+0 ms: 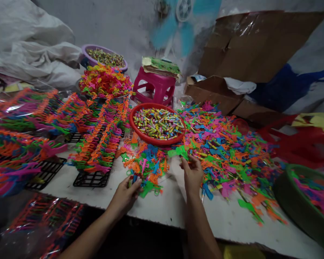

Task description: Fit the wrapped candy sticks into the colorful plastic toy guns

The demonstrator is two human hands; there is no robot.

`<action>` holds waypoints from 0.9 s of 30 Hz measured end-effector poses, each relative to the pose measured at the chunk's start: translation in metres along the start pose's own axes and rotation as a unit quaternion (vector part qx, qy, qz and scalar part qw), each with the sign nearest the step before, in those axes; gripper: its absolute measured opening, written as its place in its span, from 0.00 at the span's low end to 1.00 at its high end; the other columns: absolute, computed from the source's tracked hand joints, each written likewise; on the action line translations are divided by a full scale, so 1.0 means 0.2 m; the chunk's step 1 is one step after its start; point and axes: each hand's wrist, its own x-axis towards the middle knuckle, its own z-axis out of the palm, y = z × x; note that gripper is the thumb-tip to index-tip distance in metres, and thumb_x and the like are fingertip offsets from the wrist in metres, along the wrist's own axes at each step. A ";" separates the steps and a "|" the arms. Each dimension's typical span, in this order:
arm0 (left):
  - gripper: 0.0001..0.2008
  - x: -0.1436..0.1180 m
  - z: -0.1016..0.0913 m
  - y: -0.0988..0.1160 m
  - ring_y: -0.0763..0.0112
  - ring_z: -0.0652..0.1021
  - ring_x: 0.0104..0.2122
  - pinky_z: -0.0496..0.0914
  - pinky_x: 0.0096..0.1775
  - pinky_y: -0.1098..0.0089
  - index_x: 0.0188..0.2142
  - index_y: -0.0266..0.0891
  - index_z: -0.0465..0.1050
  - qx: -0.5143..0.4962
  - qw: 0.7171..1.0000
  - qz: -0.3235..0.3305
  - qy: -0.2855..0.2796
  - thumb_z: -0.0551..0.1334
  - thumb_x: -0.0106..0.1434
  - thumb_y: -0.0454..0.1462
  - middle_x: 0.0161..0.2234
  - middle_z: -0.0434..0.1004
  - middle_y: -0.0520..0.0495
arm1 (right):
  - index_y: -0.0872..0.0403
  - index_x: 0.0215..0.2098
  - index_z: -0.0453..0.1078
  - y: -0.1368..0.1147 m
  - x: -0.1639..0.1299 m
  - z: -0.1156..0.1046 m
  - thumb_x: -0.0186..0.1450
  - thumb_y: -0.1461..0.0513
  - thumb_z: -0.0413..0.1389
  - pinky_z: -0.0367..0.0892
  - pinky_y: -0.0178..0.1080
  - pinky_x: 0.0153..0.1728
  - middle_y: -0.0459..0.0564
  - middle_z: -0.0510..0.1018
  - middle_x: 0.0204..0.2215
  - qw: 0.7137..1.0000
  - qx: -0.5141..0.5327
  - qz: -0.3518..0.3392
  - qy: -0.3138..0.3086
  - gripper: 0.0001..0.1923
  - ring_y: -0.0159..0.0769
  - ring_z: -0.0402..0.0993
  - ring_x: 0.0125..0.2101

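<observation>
Low over the front of the white table, my left hand (129, 191) is closed around small wrapped tubes (134, 178), partly hidden by the fingers. My right hand (193, 174) pinches a green plastic piece (179, 151), which looks like a toy gun. Between and beyond my hands lies a small heap of mixed plastic pieces (148, 163) in orange, blue, pink and green. Behind it, a red basin (157, 141) holds many small wrapped tubes. A larger heap of plastic pieces (224, 144), with some tubes among them, spreads to the right.
Black racks (93, 180) with rows of colourful pieces stand at left. A purple basin (125, 66) of tubes is farther back, near a magenta stool (154, 82). Cardboard boxes (243, 46) and a blue fan (187, 37) are behind. A green tub (288, 198) stands at right.
</observation>
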 end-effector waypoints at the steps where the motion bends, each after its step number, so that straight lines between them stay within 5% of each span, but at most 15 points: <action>1: 0.21 0.00 0.02 0.01 0.80 0.65 0.14 0.56 0.17 0.78 0.33 0.34 0.67 0.004 1.000 0.005 -0.003 0.65 0.45 0.48 0.19 0.69 0.55 | 0.57 0.40 0.66 -0.04 -0.05 -0.02 0.51 0.55 0.59 0.65 0.35 0.24 0.42 0.69 0.20 1.000 0.012 0.011 -0.022 0.21 0.30 0.68 0.20; 9: 0.16 -0.02 0.08 0.06 0.84 0.60 0.12 0.50 0.14 0.81 0.27 0.38 0.61 -0.024 0.999 0.043 -0.011 0.65 0.47 0.44 0.15 0.61 0.61 | 0.54 0.38 0.66 -0.12 -0.40 -0.02 0.53 0.56 0.59 0.66 0.36 0.23 0.43 0.69 0.19 0.964 0.027 0.084 -0.250 0.17 0.31 0.68 0.21; 14: 0.17 -0.03 0.01 0.07 0.85 0.52 0.09 0.44 0.13 0.81 0.24 0.40 0.56 -0.009 0.999 -0.026 -0.034 0.65 0.47 0.44 0.10 0.54 0.64 | 0.48 0.51 0.61 -0.11 -0.29 -0.10 0.56 0.56 0.56 0.65 0.44 0.42 0.53 0.67 0.45 0.918 -0.005 -0.100 -0.383 0.25 0.41 0.66 0.43; 17: 0.16 -0.04 -0.01 0.07 0.86 0.52 0.09 0.43 0.13 0.81 0.24 0.40 0.56 -0.012 0.995 -0.054 -0.077 0.65 0.47 0.42 0.10 0.53 0.64 | 0.44 0.50 0.63 -0.11 -0.23 -0.09 0.55 0.59 0.57 0.56 0.49 0.50 0.51 0.59 0.54 0.885 -0.103 -0.198 -0.409 0.24 0.44 0.54 0.54; 19: 0.16 -0.03 0.00 0.06 0.86 0.53 0.09 0.44 0.12 0.82 0.25 0.39 0.57 -0.026 0.995 -0.057 -0.073 0.65 0.47 0.42 0.11 0.53 0.64 | 0.43 0.52 0.60 -0.10 -0.25 -0.06 0.53 0.59 0.59 0.57 0.49 0.50 0.51 0.59 0.53 0.898 -0.093 -0.203 -0.379 0.29 0.44 0.56 0.52; 22: 0.16 -0.03 0.03 0.04 0.86 0.55 0.09 0.44 0.12 0.82 0.26 0.39 0.58 -0.063 0.996 -0.046 -0.032 0.65 0.47 0.42 0.12 0.56 0.63 | 0.47 0.56 0.53 -0.06 -0.34 0.03 0.53 0.57 0.58 0.65 0.44 0.43 0.54 0.63 0.50 0.954 0.007 -0.099 -0.282 0.34 0.41 0.65 0.45; 27: 0.15 -0.06 0.09 0.03 0.85 0.59 0.10 0.51 0.13 0.82 0.28 0.38 0.59 -0.088 0.996 -0.015 -0.019 0.65 0.48 0.42 0.13 0.63 0.60 | 0.55 0.37 0.67 -0.05 -0.54 0.14 0.57 0.57 0.54 0.65 0.40 0.38 0.50 0.73 0.32 0.950 0.086 0.056 -0.294 0.12 0.37 0.69 0.35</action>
